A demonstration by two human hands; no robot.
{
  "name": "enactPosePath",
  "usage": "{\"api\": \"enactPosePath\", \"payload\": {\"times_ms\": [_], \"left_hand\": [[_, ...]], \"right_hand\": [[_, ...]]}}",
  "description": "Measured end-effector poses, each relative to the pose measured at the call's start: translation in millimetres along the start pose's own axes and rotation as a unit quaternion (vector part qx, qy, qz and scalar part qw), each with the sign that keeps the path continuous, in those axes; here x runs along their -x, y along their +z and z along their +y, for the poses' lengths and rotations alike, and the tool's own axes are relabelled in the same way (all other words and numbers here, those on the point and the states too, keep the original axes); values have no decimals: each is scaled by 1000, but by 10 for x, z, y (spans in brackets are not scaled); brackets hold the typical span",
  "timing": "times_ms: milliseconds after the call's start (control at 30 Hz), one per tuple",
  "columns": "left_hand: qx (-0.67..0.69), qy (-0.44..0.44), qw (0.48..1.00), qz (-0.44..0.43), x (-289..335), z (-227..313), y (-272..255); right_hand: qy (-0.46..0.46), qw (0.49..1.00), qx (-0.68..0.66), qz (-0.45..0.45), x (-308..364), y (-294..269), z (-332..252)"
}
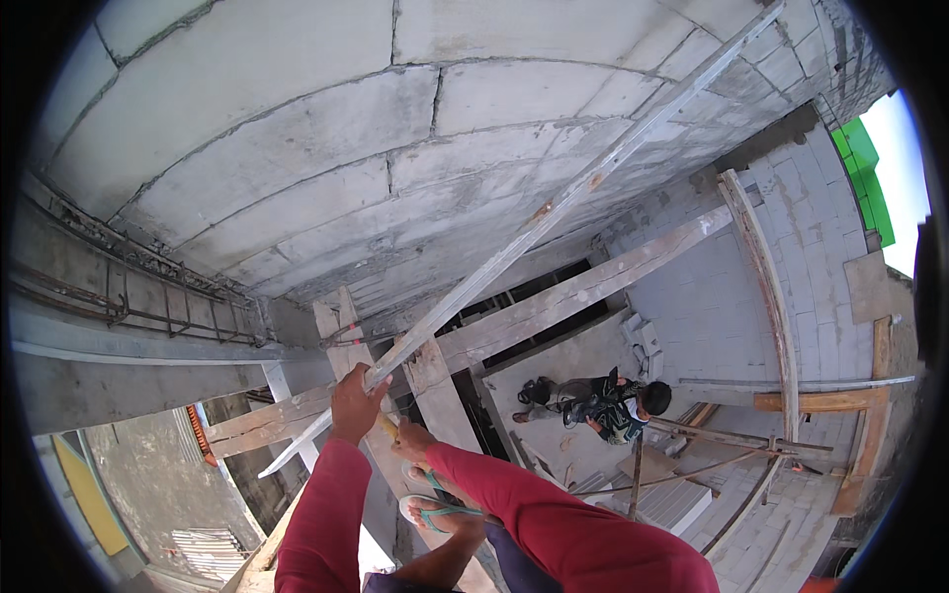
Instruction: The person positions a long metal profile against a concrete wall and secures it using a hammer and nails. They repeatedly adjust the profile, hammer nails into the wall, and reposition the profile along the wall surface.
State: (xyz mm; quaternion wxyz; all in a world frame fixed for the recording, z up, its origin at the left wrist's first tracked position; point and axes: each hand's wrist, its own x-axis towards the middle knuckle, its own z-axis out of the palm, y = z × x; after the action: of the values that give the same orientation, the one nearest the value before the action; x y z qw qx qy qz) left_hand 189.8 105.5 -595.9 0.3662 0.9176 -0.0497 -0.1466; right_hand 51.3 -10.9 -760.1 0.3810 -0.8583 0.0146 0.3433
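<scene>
My left hand [357, 403] is closed around a long grey metal bar [474, 282], near its lower end. The bar slants up to the far right in front of the block wall and has rusty spots. Just right of it, my right hand [413, 442] is closed on a short yellow-brown handle [388, 427]; the rest of that object is hidden, so its kind does not show. Both arms wear red sleeves. Below my hands, my feet in green-strapped flip-flops [435, 509] stand on a narrow wooden plank [428, 371].
A grey block wall [514, 99] rises ahead. A rebar cage [148, 311] runs along the left. Wooden beams [593, 282] cross over a drop. Far below, a person [603, 405] is on the lower floor, near stacked blocks [672, 504] and poles [756, 499].
</scene>
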Motion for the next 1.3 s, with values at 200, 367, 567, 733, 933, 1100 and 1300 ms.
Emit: {"api": "enactPosePath", "payload": {"times_ms": [200, 367, 567, 733, 933, 1100, 1300], "left_hand": [[-41, -30, 998, 43, 701, 442, -728], [-64, -35, 996, 45, 1348, 810, -1376], [-111, -21, 989, 98, 2056, 1505, -2427], [-119, -15, 986, 118, 2289, 1933, -3239], [-168, -43, 978, 114, 2372, 2323, -3979], [-185, -65, 977, 88, 2337, 2489, -4302], [-191, -48, 976, 92, 2293, 2493, -4433]], "right_hand": [[-45, 978, -89, -181, 994, -966, -819], [-29, 971, -35, -234, 1996, -1722, -1411], [23, 969, -164, -183, 3184, -2468, -1600], [104, 967, -231, 11, 4229, -3244, -1786], [135, 933, -259, 208, 4969, -4109, -2029], [127, 899, -247, 338, 5388, -4715, -2108], [104, 844, -259, 458, 5615, -5117, -2184]]}}
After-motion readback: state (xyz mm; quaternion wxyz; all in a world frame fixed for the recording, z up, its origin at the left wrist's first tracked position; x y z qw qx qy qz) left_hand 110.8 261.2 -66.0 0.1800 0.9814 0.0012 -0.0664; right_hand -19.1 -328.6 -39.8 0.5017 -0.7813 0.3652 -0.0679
